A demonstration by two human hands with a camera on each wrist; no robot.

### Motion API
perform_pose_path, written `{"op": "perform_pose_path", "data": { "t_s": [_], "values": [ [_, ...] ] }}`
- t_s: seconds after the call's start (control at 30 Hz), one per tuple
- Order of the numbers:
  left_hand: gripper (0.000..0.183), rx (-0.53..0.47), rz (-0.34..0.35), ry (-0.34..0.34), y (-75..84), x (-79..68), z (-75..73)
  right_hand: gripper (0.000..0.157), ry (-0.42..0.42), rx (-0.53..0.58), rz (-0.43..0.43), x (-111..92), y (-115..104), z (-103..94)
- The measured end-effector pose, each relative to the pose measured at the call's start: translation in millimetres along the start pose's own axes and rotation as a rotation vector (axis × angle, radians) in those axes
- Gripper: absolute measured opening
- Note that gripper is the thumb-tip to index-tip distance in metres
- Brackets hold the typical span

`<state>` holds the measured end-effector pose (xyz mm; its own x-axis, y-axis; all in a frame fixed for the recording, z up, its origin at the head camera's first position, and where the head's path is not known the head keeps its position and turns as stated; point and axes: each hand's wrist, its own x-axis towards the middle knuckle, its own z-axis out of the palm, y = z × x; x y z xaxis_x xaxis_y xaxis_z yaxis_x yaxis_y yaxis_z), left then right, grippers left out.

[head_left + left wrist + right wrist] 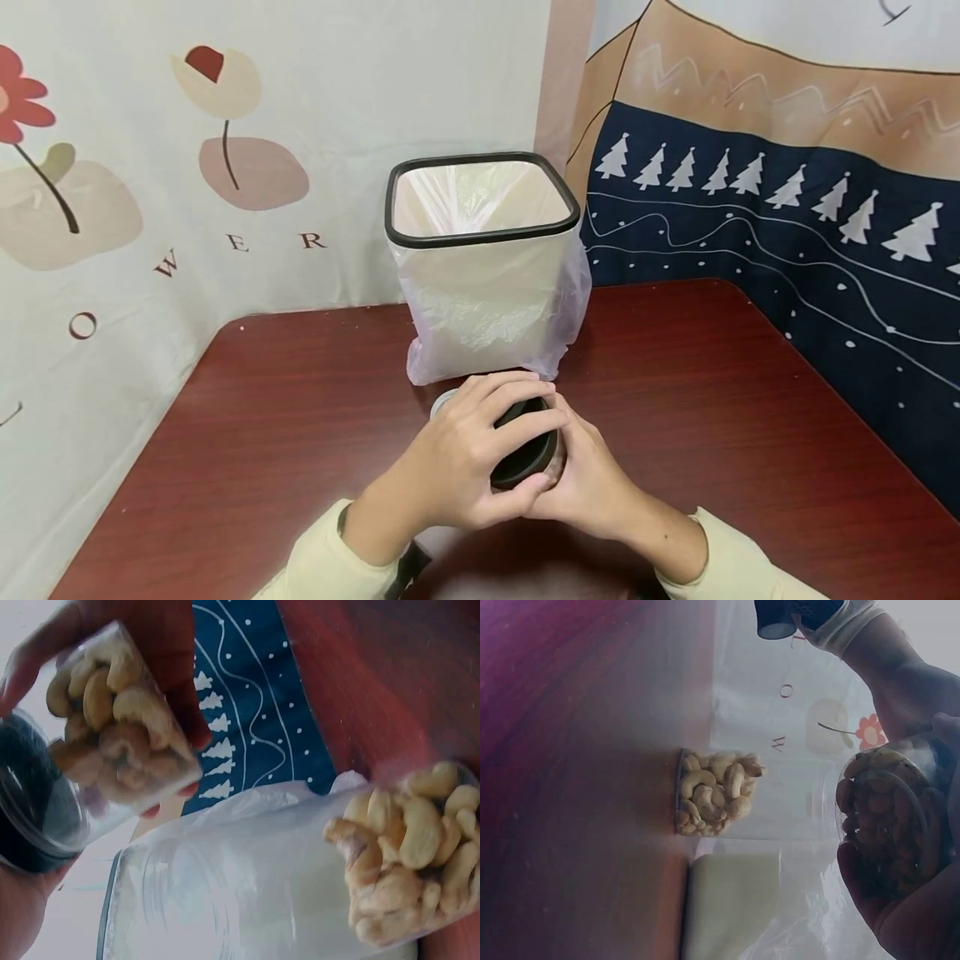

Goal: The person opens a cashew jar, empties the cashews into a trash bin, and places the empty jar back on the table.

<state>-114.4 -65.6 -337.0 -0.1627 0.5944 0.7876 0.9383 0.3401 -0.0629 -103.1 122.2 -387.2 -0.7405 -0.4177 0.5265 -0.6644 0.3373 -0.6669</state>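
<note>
Both hands are together at a clear jar of cashews (112, 712) near the middle of the table, tipped at a slant in the left wrist view. My left hand (465, 450) lies over its black lid (519, 462), fingers and thumb curled round the edge. Lower down, my right hand (592, 483) grips the jar's clear body. A second clear jar (718, 796), partly filled with cashews and without a lid, stands upright on the table just beyond the left hand. In the head view most of this jar is hidden behind that hand.
A pale bin (480, 317) with a black rim and a thin plastic bag lining it stands at the back of the dark red table (300, 400). Printed cloths (360, 100) hang behind and to the right. A black device (776, 628) sits on the left wrist.
</note>
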Motion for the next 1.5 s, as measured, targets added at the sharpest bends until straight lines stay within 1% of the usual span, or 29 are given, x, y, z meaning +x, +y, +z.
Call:
{"op": "perform_pose_path", "data": {
  "t_s": [0.1,0.17,0.4,0.57,0.67,0.8,1.07,1.37,1.5],
  "values": [
    [0.046,-0.027,0.041,-0.02,-2.0,-0.2,-3.6,0.103,-0.02,0.03,0.003,1,-1,-1.9],
    [0.046,-0.043,0.06,-0.025,-2.8,0.1,-5.7,0.103,-0.029,0.037,0.001,1,-1,-3.2],
    [0.045,-0.071,0.121,0.009,-5.5,3.7,-10.6,0.097,-0.067,0.087,-0.014,3,-2,-6.3],
    [0.047,-0.08,0.151,0.013,-4.9,6.2,-12.5,0.093,-0.108,0.128,-0.032,4,-3,-8.7],
    [0.047,-0.082,0.163,0.007,-4.4,7.2,-12.7,0.09,-0.117,0.136,-0.05,5,-2,-9.4],
    [0.046,-0.08,0.164,0.009,-4.3,6.5,-11.1,0.091,-0.115,0.119,-0.064,4,-2,-8.9],
    [0.044,-0.067,0.15,0.041,-5.2,3.9,-7.4,0.092,-0.095,0.08,-0.072,4,-2,-6.0],
    [0.04,-0.054,0.136,0.061,-5.0,3.0,-7.1,0.094,-0.091,0.09,-0.021,3,-4,-4.5],
    [0.039,-0.043,0.134,0.063,-4.2,3.5,-6.3,0.094,-0.074,0.058,-0.013,2,-5,-4.5]
  ]
}}
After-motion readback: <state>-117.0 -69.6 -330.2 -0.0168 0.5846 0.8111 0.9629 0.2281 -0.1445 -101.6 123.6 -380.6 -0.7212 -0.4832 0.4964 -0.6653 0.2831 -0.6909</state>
